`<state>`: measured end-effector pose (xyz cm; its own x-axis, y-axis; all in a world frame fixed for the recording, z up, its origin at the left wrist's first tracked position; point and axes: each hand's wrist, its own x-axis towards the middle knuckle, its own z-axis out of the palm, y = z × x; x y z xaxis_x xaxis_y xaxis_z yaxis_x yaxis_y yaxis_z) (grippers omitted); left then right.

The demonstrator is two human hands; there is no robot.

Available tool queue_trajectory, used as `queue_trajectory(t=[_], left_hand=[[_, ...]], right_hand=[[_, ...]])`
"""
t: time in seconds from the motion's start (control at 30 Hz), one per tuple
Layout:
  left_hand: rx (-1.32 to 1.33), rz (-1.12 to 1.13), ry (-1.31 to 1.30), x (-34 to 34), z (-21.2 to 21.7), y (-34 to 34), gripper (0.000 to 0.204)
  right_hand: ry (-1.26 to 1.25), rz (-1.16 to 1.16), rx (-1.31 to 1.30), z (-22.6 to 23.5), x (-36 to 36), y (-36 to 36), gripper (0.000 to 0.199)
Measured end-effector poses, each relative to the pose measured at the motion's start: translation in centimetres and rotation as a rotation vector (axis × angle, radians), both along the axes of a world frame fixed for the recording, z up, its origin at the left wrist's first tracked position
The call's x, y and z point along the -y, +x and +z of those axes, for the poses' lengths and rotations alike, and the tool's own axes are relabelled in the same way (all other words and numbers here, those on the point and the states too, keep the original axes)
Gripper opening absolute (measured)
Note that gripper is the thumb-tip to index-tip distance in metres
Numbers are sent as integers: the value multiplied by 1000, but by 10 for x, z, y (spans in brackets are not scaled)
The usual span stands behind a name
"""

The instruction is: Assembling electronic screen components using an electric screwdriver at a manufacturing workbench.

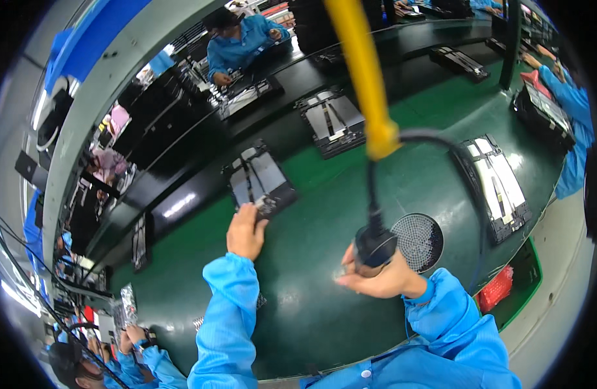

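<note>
Black power screwdriver (375,245) upright above the green belt (324,305), near the middle of the view, a bit to the right. Right hand (376,277) wrapped around the lower part of the tool, fingers curled tight on it. Black cable running up from the tool to a yellow hanging tube (366,78) overhead, with another loop of cable bending off to the right and down.

Just right of the tool, a round black dish with many tiny holes (418,241), lying flat on the belt.

Left hand (245,232) stretched forward, resting on the near edge of a flat black panel with grey plates (259,180). Fingers bent and close together, pressing on the panel's corner; hard to tell if pinching anything small. Both arms in bright blue sleeves (230,324).

More panels of the same kind further along the belt: one up the middle (332,122), one to the right (496,185), one far off at the top (459,61). Small red tray (495,290) at the right edge of the belt.

Other people around, all in blue coats: one across the belt at the top (237,42), one on the far right (567,104), one down at the bottom left (143,353).
</note>
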<state>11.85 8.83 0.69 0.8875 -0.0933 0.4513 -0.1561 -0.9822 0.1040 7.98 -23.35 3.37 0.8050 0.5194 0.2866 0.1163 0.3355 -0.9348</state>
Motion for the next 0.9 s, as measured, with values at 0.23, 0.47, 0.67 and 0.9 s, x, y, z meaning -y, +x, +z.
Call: queue_trajectory(t=[0.23, 0.47, 0.67, 0.9], left_hand=[[-133, 51, 199, 7, 2, 72, 53], [-278, -151, 387, 139, 25, 144, 66], [-370, -47, 384, 159, 21, 194, 58], [189, -6, 205, 126, 39, 180, 38]], right_hand=[[-31, 60, 57, 21, 0, -12, 24], [80, 177, 48, 18, 4, -12, 27], [91, 214, 45, 15, 4, -10, 25], [162, 147, 45, 8, -2, -13, 38]])
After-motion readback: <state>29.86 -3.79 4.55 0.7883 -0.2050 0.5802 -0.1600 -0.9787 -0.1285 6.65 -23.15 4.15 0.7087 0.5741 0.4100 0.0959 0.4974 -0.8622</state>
